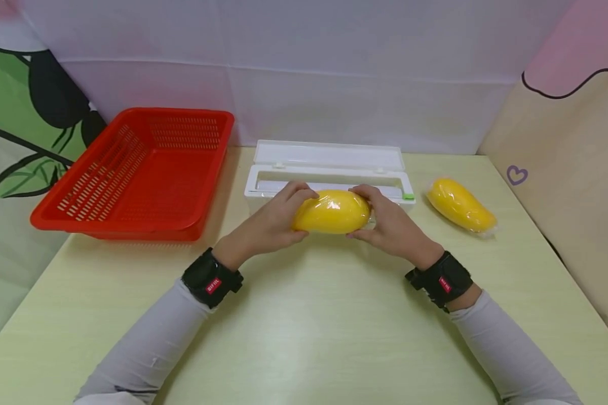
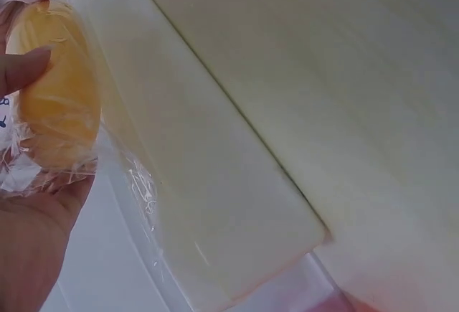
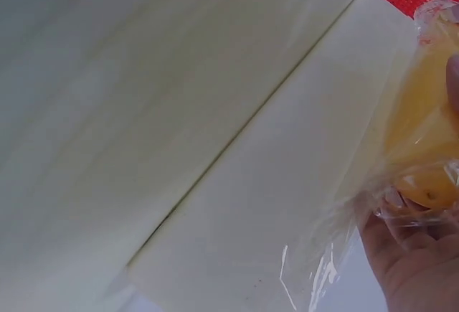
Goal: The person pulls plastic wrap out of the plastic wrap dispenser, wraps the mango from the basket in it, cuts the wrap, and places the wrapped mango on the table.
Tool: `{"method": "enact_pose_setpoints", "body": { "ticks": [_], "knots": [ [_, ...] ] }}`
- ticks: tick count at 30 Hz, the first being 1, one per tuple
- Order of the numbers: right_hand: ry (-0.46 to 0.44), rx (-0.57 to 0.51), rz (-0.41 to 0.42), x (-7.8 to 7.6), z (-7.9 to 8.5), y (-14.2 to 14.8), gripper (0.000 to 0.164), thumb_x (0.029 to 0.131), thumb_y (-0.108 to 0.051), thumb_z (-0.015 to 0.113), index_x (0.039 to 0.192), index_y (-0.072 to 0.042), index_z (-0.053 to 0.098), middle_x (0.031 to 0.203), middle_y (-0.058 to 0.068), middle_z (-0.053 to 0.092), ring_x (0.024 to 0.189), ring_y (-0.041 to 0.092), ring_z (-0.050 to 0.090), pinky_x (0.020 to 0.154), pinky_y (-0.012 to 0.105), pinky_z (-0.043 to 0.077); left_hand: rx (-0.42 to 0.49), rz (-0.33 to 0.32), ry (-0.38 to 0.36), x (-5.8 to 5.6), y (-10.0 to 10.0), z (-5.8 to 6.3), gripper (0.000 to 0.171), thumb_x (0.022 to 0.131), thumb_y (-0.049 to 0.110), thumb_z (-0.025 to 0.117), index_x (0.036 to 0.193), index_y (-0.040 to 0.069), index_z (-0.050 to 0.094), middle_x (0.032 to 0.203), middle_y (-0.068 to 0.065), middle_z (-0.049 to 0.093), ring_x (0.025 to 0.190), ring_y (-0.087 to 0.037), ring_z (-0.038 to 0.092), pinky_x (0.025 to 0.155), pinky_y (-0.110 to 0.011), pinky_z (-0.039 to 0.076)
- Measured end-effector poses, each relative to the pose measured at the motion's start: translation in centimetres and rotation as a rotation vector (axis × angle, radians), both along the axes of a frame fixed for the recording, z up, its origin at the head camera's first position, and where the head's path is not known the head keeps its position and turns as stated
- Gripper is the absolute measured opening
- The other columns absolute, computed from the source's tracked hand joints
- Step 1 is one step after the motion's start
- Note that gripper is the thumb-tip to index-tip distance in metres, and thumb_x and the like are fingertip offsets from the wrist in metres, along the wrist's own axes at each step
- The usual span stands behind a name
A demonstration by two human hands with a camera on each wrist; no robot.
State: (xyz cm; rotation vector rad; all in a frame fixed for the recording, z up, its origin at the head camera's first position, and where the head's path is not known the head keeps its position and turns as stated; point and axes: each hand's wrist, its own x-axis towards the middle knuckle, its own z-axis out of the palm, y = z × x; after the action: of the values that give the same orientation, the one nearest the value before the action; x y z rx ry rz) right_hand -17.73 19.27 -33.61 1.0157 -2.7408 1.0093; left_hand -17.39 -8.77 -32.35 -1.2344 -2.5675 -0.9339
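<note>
Both hands hold a yellow mango point(image 1: 332, 211) lengthwise between them, in front of a white cling film dispenser point(image 1: 329, 175) whose lid is up. My left hand point(image 1: 278, 218) grips its left end, fingers over the top and thumb on the near side. At the other end, my right hand point(image 1: 391, 224) grips it the same way. Clear cling film point(image 2: 54, 136) wraps the mango, bunched and wrinkled at its end in the left wrist view. Loose film point(image 3: 326, 272) also shows beside the dispenser in the right wrist view.
A second yellow mango point(image 1: 461, 205), wrapped in film, lies on the table point(image 1: 324, 337) to the right. On the left stands a red perforated basket point(image 1: 202, 216). A green slider point(image 1: 408, 196) sits at the dispenser's right end. A draped cloth point(image 1: 304, 107) rises behind.
</note>
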Motion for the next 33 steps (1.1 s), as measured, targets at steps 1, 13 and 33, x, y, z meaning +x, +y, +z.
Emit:
{"method": "enact_pose_setpoints", "body": {
  "ticks": [1,13,33],
  "knots": [
    [0.001,0.009,-0.001,0.0,0.1,0.0,0.086,0.079,-0.024,0.086,0.145,-0.007,0.033,0.139,0.013,0.051,0.118,0.024,0.054,0.103,0.043,0.046,-0.006,0.009,-0.016,0.0,0.0,-0.1,0.062,0.079,0.000,0.080,0.132,0.002,0.048,0.130,-0.013,0.045,0.114,-0.026,0.050,0.099,-0.038,0.050],
    [0.118,0.067,0.028,0.3,-0.4,-0.1,0.081,0.080,-0.023,0.086,0.144,0.001,0.042,0.141,0.016,0.048,0.128,0.032,0.047,0.109,0.048,0.039,-0.048,0.066,-0.156,0.2,0.1,-0.2,0.066,0.080,0.003,0.077,0.139,0.001,0.050,0.136,-0.012,0.047,0.117,-0.026,0.052,0.099,-0.037,0.050],
    [0.089,0.056,-0.069,1.2,-0.1,-0.5,0.077,0.075,-0.022,0.090,0.131,0.003,0.044,0.122,0.016,0.055,0.103,0.028,0.057,0.092,0.044,0.051,-0.039,0.091,-0.275,-0.1,-0.3,0.1,0.063,0.080,0.005,0.081,0.134,-0.003,0.049,0.127,-0.015,0.058,0.105,-0.026,0.056,0.095,-0.038,0.051]
  ]
}}
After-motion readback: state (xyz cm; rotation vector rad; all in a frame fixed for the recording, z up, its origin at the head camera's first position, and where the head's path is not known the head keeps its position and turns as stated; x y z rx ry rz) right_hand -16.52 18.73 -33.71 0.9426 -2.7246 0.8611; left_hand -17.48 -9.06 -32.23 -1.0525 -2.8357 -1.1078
